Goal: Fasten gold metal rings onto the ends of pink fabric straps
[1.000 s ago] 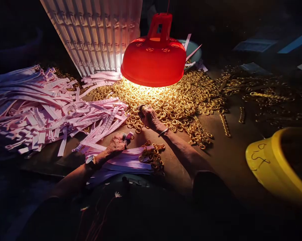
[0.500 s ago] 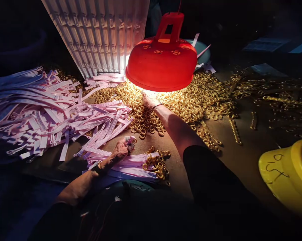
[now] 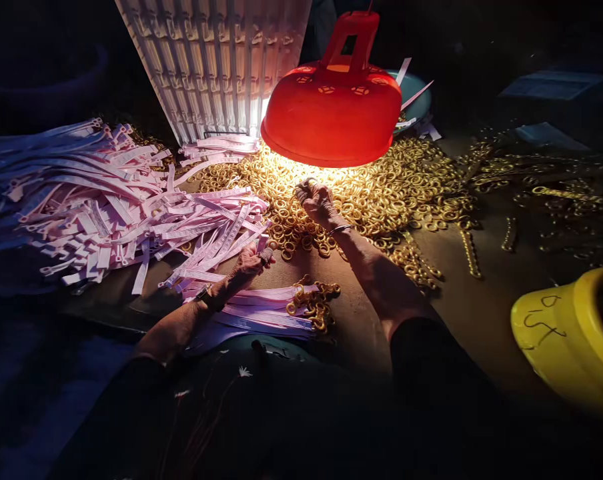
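My left hand (image 3: pixel 251 261) is closed, pinching a pink strap, with a grey cover on its fingertips. Little of that strap shows past the fingers. Just in front of the lamp's glow, my right hand (image 3: pixel 319 202) is curled over the near part of a large heap of gold rings (image 3: pixel 396 193). Its fingertips also look covered and are pressed together; what they hold is too small to make out. Below my left hand lies a bunch of pink straps (image 3: pixel 266 307), with gold rings (image 3: pixel 314 303) at their right ends.
A tangled pile of pink straps (image 3: pixel 101 200) spreads across the left. Over the rings hangs a red lampshade (image 3: pixel 331 120), in front of a ribbed translucent panel (image 3: pixel 221 73). A teal bowl (image 3: pixel 416 97) stands behind. At right are a yellow bucket (image 3: pixel 551 327) and strung gold rings (image 3: pixel 469 253).
My right hand has drawn back out from under the lamp, towards me. My left hand has turned a little, still closed. The whole view has shifted slightly.
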Demonstrator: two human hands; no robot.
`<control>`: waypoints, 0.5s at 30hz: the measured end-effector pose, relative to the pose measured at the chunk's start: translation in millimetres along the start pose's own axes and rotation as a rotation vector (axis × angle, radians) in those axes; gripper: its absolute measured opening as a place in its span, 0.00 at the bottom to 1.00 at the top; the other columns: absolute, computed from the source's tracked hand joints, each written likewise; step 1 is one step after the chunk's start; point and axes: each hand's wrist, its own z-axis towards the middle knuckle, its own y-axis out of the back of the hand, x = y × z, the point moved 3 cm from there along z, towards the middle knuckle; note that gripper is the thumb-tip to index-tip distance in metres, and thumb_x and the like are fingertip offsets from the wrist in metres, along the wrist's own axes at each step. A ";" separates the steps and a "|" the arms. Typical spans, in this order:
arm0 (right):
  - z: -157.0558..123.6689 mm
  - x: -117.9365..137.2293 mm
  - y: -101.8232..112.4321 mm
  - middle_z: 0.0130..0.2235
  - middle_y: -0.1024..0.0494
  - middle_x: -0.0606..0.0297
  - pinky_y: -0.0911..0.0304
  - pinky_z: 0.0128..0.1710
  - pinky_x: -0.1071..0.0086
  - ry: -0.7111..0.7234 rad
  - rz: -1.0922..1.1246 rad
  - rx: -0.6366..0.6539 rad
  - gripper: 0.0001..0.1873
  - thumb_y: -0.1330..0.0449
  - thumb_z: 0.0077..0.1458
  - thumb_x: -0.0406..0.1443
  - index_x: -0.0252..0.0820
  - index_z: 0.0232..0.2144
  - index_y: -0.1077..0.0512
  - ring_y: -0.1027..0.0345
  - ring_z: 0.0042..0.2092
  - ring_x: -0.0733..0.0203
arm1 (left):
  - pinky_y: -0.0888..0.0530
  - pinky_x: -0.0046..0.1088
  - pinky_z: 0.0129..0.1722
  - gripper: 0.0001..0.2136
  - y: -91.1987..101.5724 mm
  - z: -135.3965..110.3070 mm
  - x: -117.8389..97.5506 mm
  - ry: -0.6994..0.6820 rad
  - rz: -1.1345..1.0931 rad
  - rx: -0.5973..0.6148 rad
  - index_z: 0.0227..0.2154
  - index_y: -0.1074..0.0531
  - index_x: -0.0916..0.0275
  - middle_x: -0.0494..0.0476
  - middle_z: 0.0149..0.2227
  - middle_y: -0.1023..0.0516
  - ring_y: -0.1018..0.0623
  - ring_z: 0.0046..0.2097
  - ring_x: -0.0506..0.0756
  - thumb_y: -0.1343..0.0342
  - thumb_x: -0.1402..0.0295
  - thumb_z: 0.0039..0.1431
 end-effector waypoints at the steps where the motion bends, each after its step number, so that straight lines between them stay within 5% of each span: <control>1: -14.5 0.5 -0.7 0.34 0.28 0.61 0.34 0.44 0.63 0.015 0.102 0.011 0.18 0.43 0.65 0.50 0.44 0.31 0.33 0.33 0.39 0.57 | 0.45 0.22 0.21 0.12 -2.6 3.1 -6.9 -0.011 -0.012 0.002 0.29 0.33 0.62 0.51 0.23 0.26 0.34 0.22 0.45 0.33 0.65 0.54; 6: -77.7 5.3 -7.0 0.35 0.26 0.61 0.29 0.47 0.59 0.024 0.539 -0.004 0.26 0.40 0.57 0.61 0.47 0.36 0.29 0.31 0.40 0.56 | 0.44 0.20 0.22 0.17 -23.3 11.2 -35.9 -0.041 -0.100 0.054 0.28 0.34 0.63 0.49 0.24 0.28 0.33 0.23 0.44 0.29 0.64 0.52; 15: -109.0 -1.7 -7.8 0.39 0.23 0.59 0.29 0.52 0.55 0.025 0.486 -0.013 0.23 0.39 0.58 0.59 0.47 0.35 0.29 0.30 0.44 0.53 | 0.46 0.19 0.20 0.15 -39.3 20.1 -34.4 0.118 -0.118 0.198 0.24 0.34 0.63 0.46 0.20 0.35 0.40 0.20 0.42 0.30 0.70 0.51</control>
